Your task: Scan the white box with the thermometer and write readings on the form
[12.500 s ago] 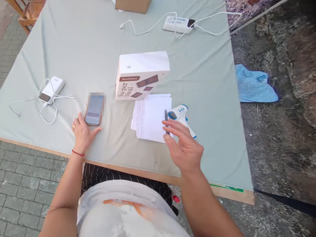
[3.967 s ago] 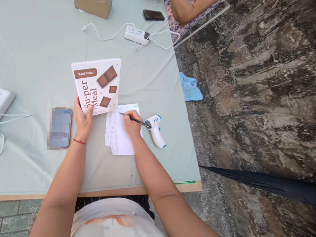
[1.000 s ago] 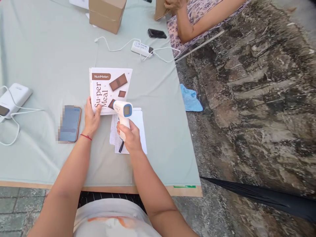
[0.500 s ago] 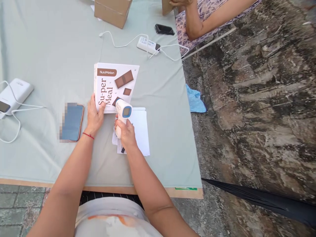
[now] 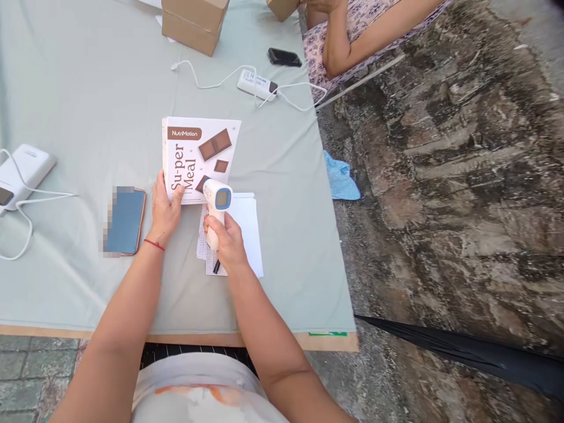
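Observation:
My left hand (image 5: 166, 207) grips the lower left corner of a white box (image 5: 189, 158) printed "NutriMotion Su-per Meal" with brown chocolate pictures, its thumb on the front face. Wrapped in my right hand (image 5: 225, 236) is a white infrared thermometer (image 5: 215, 205) with a blue-rimmed screen facing me. The thermometer's front end overlaps the box's lower edge in this view; whether they touch I cannot tell. Beneath my right hand lie sheets of white paper (image 5: 249, 235), with a black pen (image 5: 216, 266) partly visible. A smartphone (image 5: 126, 222) rests just left of my left wrist.
White power banks with cables lie at the left (image 5: 30, 167) and toward the back (image 5: 257, 85). A black device (image 5: 284, 57) and a cardboard box (image 5: 194, 26) are at the far side. Another person's arm (image 5: 339, 41) reaches in top right. A blue cloth (image 5: 341, 177) hangs beyond the right table edge.
The whole view has shifted slightly, with most table items appearing a little further left. Both hands keep their hold on the box and the thermometer.

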`<action>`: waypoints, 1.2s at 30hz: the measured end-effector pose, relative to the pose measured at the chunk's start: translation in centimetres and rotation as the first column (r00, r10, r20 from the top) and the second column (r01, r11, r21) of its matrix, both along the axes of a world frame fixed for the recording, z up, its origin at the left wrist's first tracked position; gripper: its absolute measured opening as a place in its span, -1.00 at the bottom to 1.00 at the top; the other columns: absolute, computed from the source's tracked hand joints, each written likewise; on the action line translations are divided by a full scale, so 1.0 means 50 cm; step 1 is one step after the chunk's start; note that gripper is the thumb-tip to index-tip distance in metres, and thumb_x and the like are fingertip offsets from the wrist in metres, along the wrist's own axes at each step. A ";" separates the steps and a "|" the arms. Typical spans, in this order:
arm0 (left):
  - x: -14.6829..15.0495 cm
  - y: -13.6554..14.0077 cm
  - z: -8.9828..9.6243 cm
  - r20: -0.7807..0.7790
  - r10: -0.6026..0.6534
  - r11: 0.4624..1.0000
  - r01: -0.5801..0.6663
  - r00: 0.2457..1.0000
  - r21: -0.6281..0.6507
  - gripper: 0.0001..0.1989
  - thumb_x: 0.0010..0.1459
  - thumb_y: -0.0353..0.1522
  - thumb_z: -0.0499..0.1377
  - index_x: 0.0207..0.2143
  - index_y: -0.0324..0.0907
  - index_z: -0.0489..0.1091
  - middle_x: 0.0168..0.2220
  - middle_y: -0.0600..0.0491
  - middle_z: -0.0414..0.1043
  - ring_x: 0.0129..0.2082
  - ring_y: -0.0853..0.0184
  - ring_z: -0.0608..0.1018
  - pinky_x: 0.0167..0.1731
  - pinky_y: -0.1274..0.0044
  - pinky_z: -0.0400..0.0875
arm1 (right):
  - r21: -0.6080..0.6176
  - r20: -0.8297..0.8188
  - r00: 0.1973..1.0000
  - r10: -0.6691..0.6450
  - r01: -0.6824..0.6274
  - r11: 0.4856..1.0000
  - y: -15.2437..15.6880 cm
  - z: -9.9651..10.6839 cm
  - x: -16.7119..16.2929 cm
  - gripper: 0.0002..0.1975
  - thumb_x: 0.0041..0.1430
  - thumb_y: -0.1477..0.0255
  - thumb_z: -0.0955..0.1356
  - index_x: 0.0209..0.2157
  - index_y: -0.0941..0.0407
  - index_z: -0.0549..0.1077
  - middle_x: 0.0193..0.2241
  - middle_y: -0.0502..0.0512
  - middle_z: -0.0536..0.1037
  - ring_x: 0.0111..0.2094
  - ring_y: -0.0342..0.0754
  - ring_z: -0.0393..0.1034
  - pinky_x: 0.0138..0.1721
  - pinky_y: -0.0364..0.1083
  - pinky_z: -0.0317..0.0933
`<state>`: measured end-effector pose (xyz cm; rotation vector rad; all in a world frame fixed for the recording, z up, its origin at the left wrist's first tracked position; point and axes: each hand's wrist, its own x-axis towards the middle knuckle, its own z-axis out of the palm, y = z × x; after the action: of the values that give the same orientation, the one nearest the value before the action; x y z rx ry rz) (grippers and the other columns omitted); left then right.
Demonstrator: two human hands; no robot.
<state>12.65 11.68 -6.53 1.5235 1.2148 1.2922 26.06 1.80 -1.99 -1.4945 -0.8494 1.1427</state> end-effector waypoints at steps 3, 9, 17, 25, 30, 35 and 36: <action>-0.002 0.000 0.004 0.014 0.000 1.000 -0.001 1.000 0.003 -0.30 0.27 0.14 0.08 0.25 -0.12 0.24 0.20 -0.19 0.35 0.28 0.04 0.34 0.32 0.14 0.18 | -0.011 0.003 0.997 -0.083 0.083 0.996 -0.022 0.028 0.023 -0.55 0.07 -0.03 0.42 -0.30 0.08 0.40 -0.43 -0.04 0.34 -0.40 -0.11 0.19 -0.34 -0.10 0.14; -0.007 0.003 0.015 0.035 -0.023 1.000 0.023 0.999 0.004 -0.34 0.27 0.13 0.10 0.22 -0.10 0.25 0.17 -0.18 0.36 0.23 0.07 0.39 0.29 0.18 0.24 | -0.007 0.181 0.938 -0.296 0.302 0.953 -0.071 0.044 0.091 -0.52 0.00 -0.04 0.42 -0.28 0.10 0.43 -0.37 0.03 0.48 -0.33 -0.05 0.32 -0.22 -0.03 0.26; -0.014 0.010 0.028 -0.006 -0.017 0.998 0.017 1.000 0.053 -0.36 0.28 0.13 0.09 0.20 -0.09 0.25 0.14 -0.15 0.39 0.16 0.11 0.45 0.23 0.19 0.31 | 0.036 0.250 0.883 -0.396 0.401 0.916 -0.103 0.054 0.120 -0.52 -0.03 -0.01 0.43 -0.28 0.10 0.44 -0.38 0.04 0.48 -0.31 -0.02 0.35 -0.20 0.00 0.29; -0.019 0.012 0.040 -0.036 -0.025 0.994 0.028 0.999 0.103 -0.35 0.29 0.12 0.09 0.20 -0.12 0.24 0.13 -0.15 0.39 0.18 0.11 0.44 0.23 0.23 0.30 | 0.040 0.261 0.883 -0.390 0.393 0.918 -0.109 0.042 0.126 -0.51 -0.01 -0.03 0.43 -0.26 0.11 0.46 -0.38 0.04 0.49 -0.32 -0.01 0.34 -0.24 -0.01 0.30; -0.017 0.013 0.039 -0.024 -0.037 0.993 0.039 0.999 0.110 -0.39 0.31 0.10 0.07 0.19 -0.11 0.24 0.12 -0.15 0.41 0.16 0.13 0.47 0.21 0.24 0.33 | 0.011 0.276 0.880 -0.386 0.399 0.917 -0.112 0.028 0.133 -0.52 -0.04 0.00 0.43 -0.27 0.11 0.47 -0.38 0.05 0.51 -0.33 -0.01 0.35 -0.26 -0.02 0.30; -0.016 0.012 0.032 -0.037 -0.017 0.994 0.020 0.999 0.104 -0.38 0.31 0.11 0.07 0.20 -0.10 0.23 0.12 -0.15 0.39 0.14 0.12 0.46 0.18 0.23 0.32 | -0.010 0.375 0.849 -0.371 0.404 0.915 -0.115 0.003 0.156 -0.47 -0.07 0.02 0.43 -0.18 0.13 0.50 -0.25 0.13 0.58 -0.23 0.06 0.41 -0.16 0.04 0.34; -0.016 0.011 0.032 -0.039 -0.019 0.994 0.023 0.999 0.104 -0.39 0.31 0.10 0.06 0.20 -0.10 0.23 0.11 -0.15 0.40 0.13 0.12 0.46 0.17 0.22 0.32 | -0.025 0.407 0.840 -0.359 0.403 0.915 -0.117 -0.006 0.166 -0.44 -0.08 0.02 0.42 -0.14 0.13 0.50 -0.21 0.16 0.59 -0.20 0.08 0.42 -0.14 0.05 0.34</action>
<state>11.87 12.25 -4.90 1.6375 1.1682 1.3368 34.37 -4.03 -2.28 -1.9246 -0.7115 0.6031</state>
